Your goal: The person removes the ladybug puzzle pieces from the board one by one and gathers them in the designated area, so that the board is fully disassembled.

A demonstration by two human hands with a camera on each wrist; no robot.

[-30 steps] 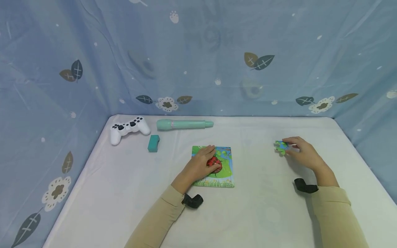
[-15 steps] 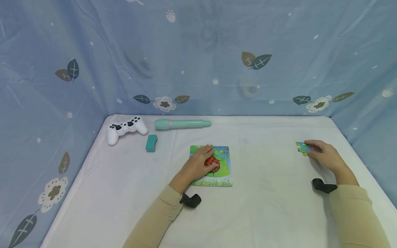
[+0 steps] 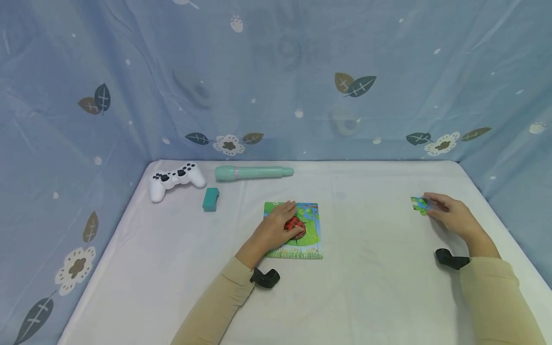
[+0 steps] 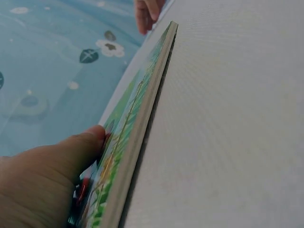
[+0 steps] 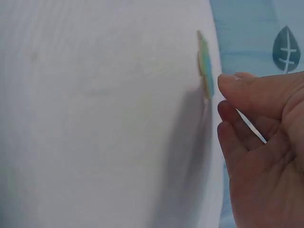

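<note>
In the head view, a square ladybug puzzle (image 3: 308, 244) lies flat on the white table. My left hand (image 3: 276, 230) rests on its left half, fingers reaching over the picture and thumb across the ladybug (image 3: 296, 228). Seen from the left wrist, the thumb (image 4: 80, 147) lies on the puzzle's face, beside its thick pale edge (image 4: 142, 128). Far to the right is a small blue and green puzzle piece (image 3: 418, 205), with my right hand (image 3: 454, 218) at its right side. In the right wrist view, a narrow gap shows between thumb tip (image 5: 227, 81) and piece (image 5: 205, 69).
At the back left are a white game controller (image 3: 176, 180) and a mint-green microphone (image 3: 254, 173), with a small teal block (image 3: 210, 199) in front of them. A blue patterned cloth (image 3: 276, 81) walls the table's back and sides.
My right hand has moved right with the puzzle piece, then stayed near the same spot, its fingertips slightly raised over the last half second. My left hand has kept its place on the puzzle.
</note>
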